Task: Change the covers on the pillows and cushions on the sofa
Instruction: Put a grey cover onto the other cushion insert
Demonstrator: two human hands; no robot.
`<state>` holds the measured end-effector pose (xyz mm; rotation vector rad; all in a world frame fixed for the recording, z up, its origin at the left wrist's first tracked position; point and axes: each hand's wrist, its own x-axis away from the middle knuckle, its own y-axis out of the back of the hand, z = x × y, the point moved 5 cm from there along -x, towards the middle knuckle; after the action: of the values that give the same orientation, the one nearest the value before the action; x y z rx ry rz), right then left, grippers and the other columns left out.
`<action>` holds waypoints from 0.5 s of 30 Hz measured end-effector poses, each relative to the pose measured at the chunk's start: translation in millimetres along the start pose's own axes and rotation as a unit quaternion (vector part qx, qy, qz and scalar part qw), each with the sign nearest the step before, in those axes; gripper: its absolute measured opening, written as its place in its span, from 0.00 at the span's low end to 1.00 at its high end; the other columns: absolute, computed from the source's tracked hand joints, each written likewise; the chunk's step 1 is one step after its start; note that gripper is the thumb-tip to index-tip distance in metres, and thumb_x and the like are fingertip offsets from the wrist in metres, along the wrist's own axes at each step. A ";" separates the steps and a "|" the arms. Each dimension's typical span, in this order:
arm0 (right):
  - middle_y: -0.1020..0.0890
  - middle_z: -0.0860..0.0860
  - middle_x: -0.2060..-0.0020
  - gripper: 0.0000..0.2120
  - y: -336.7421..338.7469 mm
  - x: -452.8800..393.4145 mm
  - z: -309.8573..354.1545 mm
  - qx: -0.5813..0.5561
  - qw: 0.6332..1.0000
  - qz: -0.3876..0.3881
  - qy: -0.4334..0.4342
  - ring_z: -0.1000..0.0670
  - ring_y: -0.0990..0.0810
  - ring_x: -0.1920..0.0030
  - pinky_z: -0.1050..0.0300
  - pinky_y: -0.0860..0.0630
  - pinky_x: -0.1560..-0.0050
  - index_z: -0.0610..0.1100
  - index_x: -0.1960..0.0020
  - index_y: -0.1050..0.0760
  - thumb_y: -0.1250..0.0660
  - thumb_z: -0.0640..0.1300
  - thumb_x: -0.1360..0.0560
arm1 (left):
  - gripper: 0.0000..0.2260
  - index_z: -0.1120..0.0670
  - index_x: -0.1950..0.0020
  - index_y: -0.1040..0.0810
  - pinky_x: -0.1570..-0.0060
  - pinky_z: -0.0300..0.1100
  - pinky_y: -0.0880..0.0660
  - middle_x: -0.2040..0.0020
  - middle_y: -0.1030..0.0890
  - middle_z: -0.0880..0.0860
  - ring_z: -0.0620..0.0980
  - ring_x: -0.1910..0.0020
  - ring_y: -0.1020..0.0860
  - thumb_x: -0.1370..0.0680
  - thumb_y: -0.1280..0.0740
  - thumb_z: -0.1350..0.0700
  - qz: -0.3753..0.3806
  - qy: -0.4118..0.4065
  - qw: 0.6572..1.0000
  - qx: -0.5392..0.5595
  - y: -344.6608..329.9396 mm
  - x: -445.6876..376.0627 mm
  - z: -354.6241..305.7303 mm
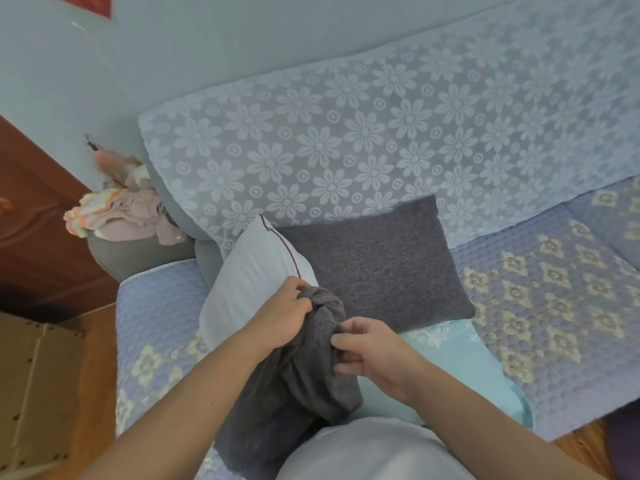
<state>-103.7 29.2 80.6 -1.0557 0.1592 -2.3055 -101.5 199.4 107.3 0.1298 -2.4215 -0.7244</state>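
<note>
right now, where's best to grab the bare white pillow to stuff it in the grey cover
Probably the white pillow by its near lower corner, from the left: that end lies beside the grey cover both hands hold, while its far corner leans against the backrest.

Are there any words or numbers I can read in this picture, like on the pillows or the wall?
None: no readable text shows anywhere.
The red sheet on the wall is cut off at the picture's edge, no letters visible.
The white pillow with the dark piping, the dark grey knitted cushion and the brown cardboard box carry no writing.
</note>
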 end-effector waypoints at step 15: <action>0.18 0.38 0.42 0.16 -16.4 -26.4 -22.5 -0.175 0.970 -0.001 -0.167 0.44 0.19 0.45 0.51 0.19 0.44 0.34 0.34 0.24 0.32 0.36 0.21 | 0.09 0.44 0.40 0.27 0.40 0.51 0.21 0.42 0.22 0.51 0.50 0.44 0.20 0.18 0.40 0.56 0.017 -0.008 0.996 0.084 0.5 -1.4 8.3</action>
<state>-114.2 54.5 53.6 -1.6022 0.4417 -2.1070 -105.1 204.1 101.3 0.1500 -2.4912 -0.5071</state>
